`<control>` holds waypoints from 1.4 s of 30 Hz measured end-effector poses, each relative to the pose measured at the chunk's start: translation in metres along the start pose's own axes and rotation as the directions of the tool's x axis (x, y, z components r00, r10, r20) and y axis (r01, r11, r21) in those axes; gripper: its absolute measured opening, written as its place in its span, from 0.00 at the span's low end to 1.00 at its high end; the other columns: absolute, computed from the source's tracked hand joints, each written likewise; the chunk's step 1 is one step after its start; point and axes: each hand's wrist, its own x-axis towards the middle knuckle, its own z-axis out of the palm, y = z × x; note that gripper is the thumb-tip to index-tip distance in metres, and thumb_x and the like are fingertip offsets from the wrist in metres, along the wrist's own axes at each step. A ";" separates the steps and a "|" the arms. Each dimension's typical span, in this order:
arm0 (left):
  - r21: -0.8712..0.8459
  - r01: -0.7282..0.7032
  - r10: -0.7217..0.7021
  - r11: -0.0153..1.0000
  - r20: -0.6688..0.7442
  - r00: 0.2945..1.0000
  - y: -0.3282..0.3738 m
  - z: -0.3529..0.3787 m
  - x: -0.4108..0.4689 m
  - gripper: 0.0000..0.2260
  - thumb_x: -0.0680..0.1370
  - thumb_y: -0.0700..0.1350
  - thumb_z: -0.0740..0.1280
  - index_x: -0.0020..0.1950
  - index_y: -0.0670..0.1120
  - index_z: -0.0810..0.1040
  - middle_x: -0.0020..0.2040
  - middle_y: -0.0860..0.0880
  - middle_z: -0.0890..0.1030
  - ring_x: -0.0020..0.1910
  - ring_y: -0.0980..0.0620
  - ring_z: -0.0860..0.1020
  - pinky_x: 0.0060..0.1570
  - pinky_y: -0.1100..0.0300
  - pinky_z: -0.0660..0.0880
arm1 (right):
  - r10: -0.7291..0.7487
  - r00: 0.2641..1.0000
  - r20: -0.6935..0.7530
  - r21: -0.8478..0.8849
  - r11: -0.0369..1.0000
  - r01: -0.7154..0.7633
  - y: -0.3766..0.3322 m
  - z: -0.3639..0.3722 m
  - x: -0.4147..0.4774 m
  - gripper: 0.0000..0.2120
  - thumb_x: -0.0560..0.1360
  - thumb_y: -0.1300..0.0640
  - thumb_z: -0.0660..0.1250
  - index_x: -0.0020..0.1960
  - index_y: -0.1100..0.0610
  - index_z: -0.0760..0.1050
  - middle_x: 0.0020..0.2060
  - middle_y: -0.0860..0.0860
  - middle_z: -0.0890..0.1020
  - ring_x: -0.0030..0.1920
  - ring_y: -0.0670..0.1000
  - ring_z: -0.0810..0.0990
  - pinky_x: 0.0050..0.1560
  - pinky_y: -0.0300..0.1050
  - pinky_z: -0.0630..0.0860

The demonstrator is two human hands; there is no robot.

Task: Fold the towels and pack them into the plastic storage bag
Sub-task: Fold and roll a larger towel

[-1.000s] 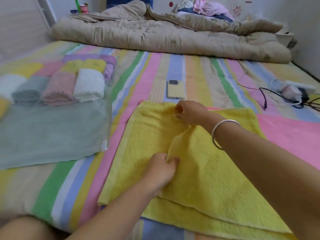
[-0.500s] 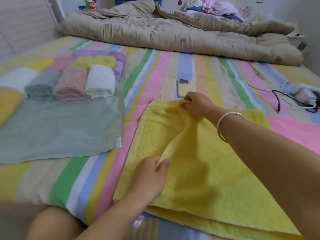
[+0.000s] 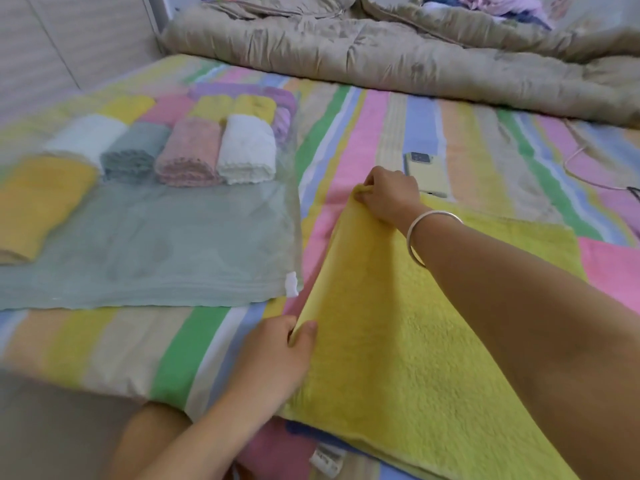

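Nearest me, my left hand (image 3: pixel 277 355) pinches the near end of the yellow towel (image 3: pixel 398 358) along its folded edge, thumb on top and fingers tucked under. The towel lies across the striped sheet (image 3: pixel 194 341) on the right side, and that left edge stands up as a ridge between my 2 hands.

It's thick terry, so I'd guess it's soft, floppy, fairly light, and grippy rather than slippery. It sags anywhere it isn't held, so the 2 ends of an edge, or the corners, look like the spots to grab.

Farther along, my right hand (image 3: pixel 391 195) is curled tight round the far end of the same ridge, with a bangle (image 3: pixel 429 230) on the wrist.

Off to the left, just beside the towel, the plastic storage bag (image 3: pixel 156 244) lies flat, with rolled towels (image 3: pixel 194 150) showing through its far half. Past my right hand there's a phone (image 3: pixel 427 171), then a beige quilt (image 3: pixel 381 53) at the far end.

Stuff I can't make out:
- My right forearm covers a big chunk of the towel.
- The towel's near right corner runs out of frame.
- There's something pink (image 3: pixel 277 445) with a label poking out underneath.
- I can't see where the bag opens, and its left side is cut off and blurry.
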 end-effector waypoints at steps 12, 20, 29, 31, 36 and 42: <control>0.757 -0.293 0.557 0.584 -0.112 0.823 0.029 0.030 -0.026 0.20 0.71 0.46 0.73 0.62 0.44 0.76 0.60 0.42 0.77 0.57 0.41 0.77 0.48 0.50 0.75 | 0.030 0.998 0.062 -0.045 0.999 -0.027 0.059 -0.028 -0.123 0.28 0.81 0.40 0.48 0.78 0.46 0.47 0.79 0.49 0.45 0.78 0.52 0.41 0.76 0.57 0.39; 0.551 -0.668 0.580 0.500 0.359 0.731 0.037 0.092 -0.034 0.35 0.76 0.64 0.37 0.80 0.50 0.49 0.80 0.45 0.46 0.79 0.49 0.42 0.76 0.46 0.42 | 0.264 0.919 0.293 -0.181 0.959 -0.218 0.125 -0.057 -0.288 0.40 0.69 0.27 0.31 0.78 0.42 0.40 0.78 0.48 0.41 0.78 0.51 0.38 0.76 0.56 0.38; 0.613 -0.698 0.569 0.371 0.444 0.692 0.024 0.084 -0.039 0.37 0.75 0.68 0.29 0.79 0.51 0.39 0.79 0.44 0.38 0.77 0.47 0.36 0.75 0.43 0.42 | 0.175 0.945 0.276 -0.119 0.982 -0.147 0.145 -0.078 -0.376 0.46 0.62 0.24 0.24 0.77 0.41 0.39 0.76 0.42 0.39 0.77 0.48 0.36 0.76 0.49 0.39; 0.565 -0.718 0.564 0.406 0.464 0.683 0.035 0.084 -0.042 0.32 0.77 0.66 0.36 0.79 0.55 0.40 0.79 0.46 0.37 0.78 0.48 0.36 0.75 0.44 0.41 | 0.182 0.960 0.211 0.118 0.971 -0.210 0.152 -0.087 -0.366 0.37 0.73 0.28 0.44 0.76 0.45 0.58 0.77 0.46 0.55 0.77 0.51 0.51 0.75 0.48 0.50; 0.189 -0.780 0.718 0.597 0.308 0.624 0.113 0.121 -0.071 0.20 0.71 0.42 0.59 0.62 0.51 0.76 0.60 0.51 0.76 0.60 0.50 0.73 0.58 0.52 0.72 | 0.558 0.815 0.155 0.674 0.543 -0.500 0.192 -0.096 -0.299 0.13 0.78 0.57 0.63 0.61 0.54 0.78 0.43 0.50 0.79 0.42 0.50 0.77 0.48 0.47 0.75; 0.495 -0.598 0.421 0.630 0.429 0.799 0.201 0.178 -0.088 0.21 0.77 0.61 0.62 0.58 0.45 0.78 0.56 0.42 0.80 0.57 0.40 0.78 0.48 0.54 0.72 | 0.513 0.741 0.434 0.773 0.211 -0.599 0.207 -0.098 -0.223 0.12 0.79 0.61 0.60 0.59 0.55 0.78 0.35 0.50 0.71 0.33 0.48 0.70 0.32 0.39 0.70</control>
